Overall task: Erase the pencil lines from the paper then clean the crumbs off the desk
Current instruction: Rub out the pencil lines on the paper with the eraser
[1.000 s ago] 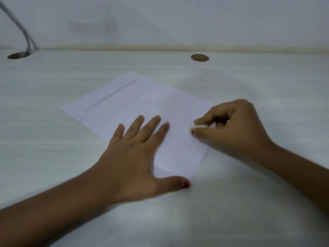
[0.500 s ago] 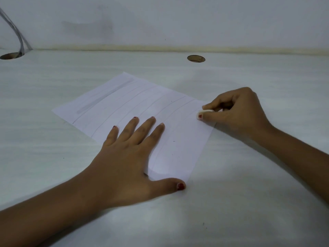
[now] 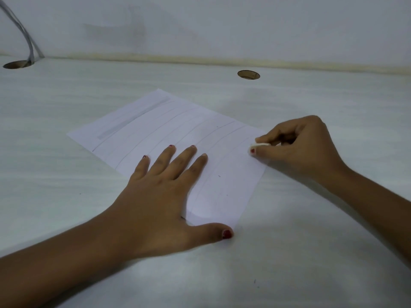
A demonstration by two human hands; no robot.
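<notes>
White desk [image 3: 311, 252] is filling most of the frame, and the paper [image 3: 178, 130] is lying flat on it at the centre, turned at an angle with one corner pointing toward the upper middle. Thin pencil lines [image 3: 213, 134] are running across the sheet, and a grey smudged band [image 3: 124, 127] is showing near its upper-left edge. At the sheet's right edge the right hand [image 3: 307, 150] is pinching a small white eraser [image 3: 261, 144] between thumb and curled fingers, with the eraser sitting down at the paper. The left hand [image 3: 160, 203] is pressing flat on the lower part of the sheet, fingers straight and spread, the thumb lying along the bottom corner. A few dark specks [image 3: 219, 175] are lying on the paper. Farther out, a round hole [image 3: 248, 74] is showing in the desk at upper centre, and a second hole [image 3: 16, 64] at upper left is taking grey cables [image 3: 29, 41] that are coming down in front of the pale wall [image 3: 222, 25].
</notes>
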